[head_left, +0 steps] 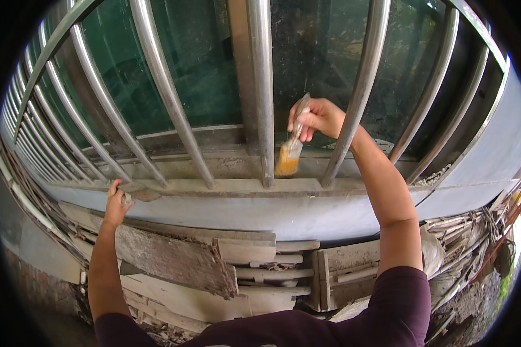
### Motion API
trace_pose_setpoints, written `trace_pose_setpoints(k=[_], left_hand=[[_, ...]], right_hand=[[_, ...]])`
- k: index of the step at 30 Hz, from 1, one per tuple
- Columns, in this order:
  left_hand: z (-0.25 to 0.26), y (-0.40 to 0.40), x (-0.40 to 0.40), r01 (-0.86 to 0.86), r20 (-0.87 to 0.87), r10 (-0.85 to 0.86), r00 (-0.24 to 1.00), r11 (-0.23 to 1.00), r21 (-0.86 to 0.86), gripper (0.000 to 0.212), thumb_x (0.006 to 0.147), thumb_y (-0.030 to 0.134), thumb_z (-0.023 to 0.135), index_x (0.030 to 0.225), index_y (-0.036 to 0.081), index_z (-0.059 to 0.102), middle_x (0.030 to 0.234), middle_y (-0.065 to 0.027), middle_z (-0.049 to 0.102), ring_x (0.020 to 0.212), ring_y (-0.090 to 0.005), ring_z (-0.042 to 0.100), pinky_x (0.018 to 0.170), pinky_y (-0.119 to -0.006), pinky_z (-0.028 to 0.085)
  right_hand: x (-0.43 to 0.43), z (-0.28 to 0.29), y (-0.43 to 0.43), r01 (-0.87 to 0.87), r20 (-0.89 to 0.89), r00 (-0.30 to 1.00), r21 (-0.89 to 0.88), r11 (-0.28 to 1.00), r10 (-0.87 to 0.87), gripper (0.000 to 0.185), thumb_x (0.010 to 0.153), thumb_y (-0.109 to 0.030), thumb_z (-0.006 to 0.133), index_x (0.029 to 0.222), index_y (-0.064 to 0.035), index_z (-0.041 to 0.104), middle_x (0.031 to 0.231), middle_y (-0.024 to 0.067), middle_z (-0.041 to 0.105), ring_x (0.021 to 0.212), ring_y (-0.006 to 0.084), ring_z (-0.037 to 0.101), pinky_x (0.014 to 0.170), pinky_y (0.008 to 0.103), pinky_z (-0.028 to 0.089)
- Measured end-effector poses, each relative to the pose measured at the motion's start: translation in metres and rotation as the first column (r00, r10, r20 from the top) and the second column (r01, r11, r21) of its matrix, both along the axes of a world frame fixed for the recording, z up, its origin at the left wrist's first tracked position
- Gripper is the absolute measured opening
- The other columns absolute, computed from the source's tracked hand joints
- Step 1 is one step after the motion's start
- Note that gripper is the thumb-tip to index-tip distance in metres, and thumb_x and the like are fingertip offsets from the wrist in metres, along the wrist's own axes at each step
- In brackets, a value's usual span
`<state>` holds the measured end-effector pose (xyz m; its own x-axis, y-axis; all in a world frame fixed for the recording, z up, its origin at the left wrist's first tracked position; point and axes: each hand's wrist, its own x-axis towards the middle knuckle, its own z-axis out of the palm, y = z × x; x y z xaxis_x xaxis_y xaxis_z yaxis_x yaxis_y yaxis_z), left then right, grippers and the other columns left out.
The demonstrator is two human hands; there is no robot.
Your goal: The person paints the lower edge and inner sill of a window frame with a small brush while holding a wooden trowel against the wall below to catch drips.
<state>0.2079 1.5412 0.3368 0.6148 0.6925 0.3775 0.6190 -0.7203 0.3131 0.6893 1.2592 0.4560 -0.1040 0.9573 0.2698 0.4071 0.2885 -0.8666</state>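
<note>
My right hand (316, 119) reaches between two steel window bars (359, 86) and grips the handle of a paintbrush (291, 152). The brush's yellowish bristles point down, just above the dusty window sill (234, 167) behind the bars. Lower at the left, my left hand (118, 203) holds the handle of a flat metal tool, seemingly a trowel or scraper (142, 192), whose blade lies against the ledge (243, 187) at the foot of the bars. Dark green window glass (195, 65) stands behind the bars.
Beneath the ledge runs a pale wall (252, 212). Old boards (169, 256) and wooden frames (351, 264) are stacked below it. A heap of sticks (460, 234) lies at the right. A white pipe (30, 206) runs along the left. Bars curve across the whole window.
</note>
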Motion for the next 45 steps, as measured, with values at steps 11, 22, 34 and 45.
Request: trace_pose_setpoints(k=[11,22,34,45], left_hand=[[-0.001,0.000,0.000,-0.014,-0.002,0.014,1.000,1.000,-0.001,0.027,0.060,-0.001,0.069,0.075,-0.001,0.047,0.124,-0.0091,0.032,0.110,-0.0302,0.035,0.085,-0.034,0.036],[0.000,-0.001,0.002,0.006,0.018,-0.005,1.000,1.000,-0.006,0.027,0.060,-0.001,0.068,0.078,-0.001,0.048,0.123,-0.0091,0.032,0.109,-0.0305,0.036,0.085,-0.033,0.036],[-0.002,0.000,0.000,-0.009,-0.005,0.009,1.000,1.000,0.006,0.027,0.059,-0.002,0.068,0.077,0.000,0.047,0.123,-0.0081,0.033,0.106,-0.0301,0.038,0.082,-0.035,0.037],[-0.006,0.002,-0.001,0.019,-0.006,-0.019,1.000,0.993,0.115,0.032,0.056,-0.001,0.069,0.080,0.002,0.049,0.122,-0.0080,0.034,0.106,-0.0314,0.038,0.082,-0.036,0.038]], right_hand=[[-0.019,-0.015,0.020,-0.024,-0.058,0.998,-0.102,0.994,0.019,0.022,0.086,-0.026,0.047,0.090,-0.0045,0.051,0.078,0.0045,0.058,0.059,0.0108,0.057,0.051,0.0219,0.049],[-0.024,-0.028,0.020,-0.052,-0.144,0.988,0.034,0.998,0.056,0.026,0.086,-0.027,0.045,0.090,-0.0025,0.052,0.083,0.0069,0.058,0.061,0.0114,0.058,0.053,0.0207,0.050],[-0.009,-0.024,-0.027,0.326,-0.226,0.910,-0.127,0.937,-0.347,0.025,0.080,-0.027,0.056,0.085,-0.0030,0.050,0.076,0.0044,0.057,0.056,0.0094,0.056,0.050,0.0194,0.048],[-0.005,-0.012,-0.036,0.369,-0.072,0.918,-0.202,0.907,-0.390,0.026,0.081,-0.024,0.055,0.093,-0.0018,0.049,0.077,0.0063,0.058,0.059,0.0099,0.057,0.052,0.0201,0.048]])
